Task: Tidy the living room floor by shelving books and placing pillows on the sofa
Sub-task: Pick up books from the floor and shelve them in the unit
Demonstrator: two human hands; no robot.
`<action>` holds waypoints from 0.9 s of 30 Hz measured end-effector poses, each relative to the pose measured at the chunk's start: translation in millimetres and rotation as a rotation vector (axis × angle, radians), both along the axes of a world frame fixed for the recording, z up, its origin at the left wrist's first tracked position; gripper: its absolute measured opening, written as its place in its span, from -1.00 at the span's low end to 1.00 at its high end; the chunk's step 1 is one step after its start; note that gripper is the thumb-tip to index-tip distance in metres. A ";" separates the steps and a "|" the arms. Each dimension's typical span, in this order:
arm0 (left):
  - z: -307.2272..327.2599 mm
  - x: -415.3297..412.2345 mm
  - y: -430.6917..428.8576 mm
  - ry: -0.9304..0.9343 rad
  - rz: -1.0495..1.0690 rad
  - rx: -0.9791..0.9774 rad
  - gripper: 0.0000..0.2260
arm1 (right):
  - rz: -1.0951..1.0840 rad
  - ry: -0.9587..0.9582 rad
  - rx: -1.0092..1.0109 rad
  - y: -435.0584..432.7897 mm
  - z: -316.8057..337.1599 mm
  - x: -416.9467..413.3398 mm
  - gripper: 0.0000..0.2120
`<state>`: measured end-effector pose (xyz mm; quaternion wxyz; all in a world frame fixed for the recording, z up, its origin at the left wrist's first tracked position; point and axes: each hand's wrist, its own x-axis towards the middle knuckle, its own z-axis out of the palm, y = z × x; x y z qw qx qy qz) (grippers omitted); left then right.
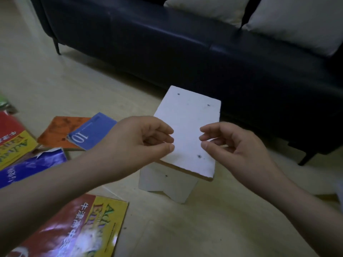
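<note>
Clearly the book part of the task is the step in hand, because several books lie scattered on the floor (65,80) at the left and are not yet shelved. Going from the left edge, there is a red and yellow book (13,138), below it a purple book (31,167) with a torn corner, then an orange book (61,132) with a blue book (92,130) resting partly on top of it, and nearer to the person a second red and yellow book (74,225). The left hand (141,141) hovers over the near end of a small white stool (187,119), and the right hand (232,143) faces it from the other side. On both hands the fingers are loosely curled toward the thumb. They seem to hold nothing, though the picture is soft there and something very thin between the fingertips could not be made out. Behind the stool stands the dark sofa (167,43), and two light pillows (207,6) (300,21) are already on its seat, so that part looks finished as far as this view shows. No shelf is in view. I judge that the next move calls for turning to the left, lowering one of the hands to the closest book, getting the fingers under its flat cover, and then finding the shelf.
</note>
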<state>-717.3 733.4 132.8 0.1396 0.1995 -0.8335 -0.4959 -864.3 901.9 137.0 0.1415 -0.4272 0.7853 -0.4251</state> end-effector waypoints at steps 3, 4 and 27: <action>11.7 -31.3 20.2 0.008 -0.068 -0.032 -0.73 | -0.076 -0.026 -0.019 33.9 2.7 -15.9 -0.79; 14.6 -44.4 29.2 0.002 -0.091 -0.042 -0.74 | -0.105 -0.031 -0.017 47.0 3.9 -22.7 -0.79; -2.3 -298.0 273.5 -0.208 -0.761 -0.344 -0.75 | -0.997 -0.245 -0.164 311.2 -66.5 -118.7 -0.79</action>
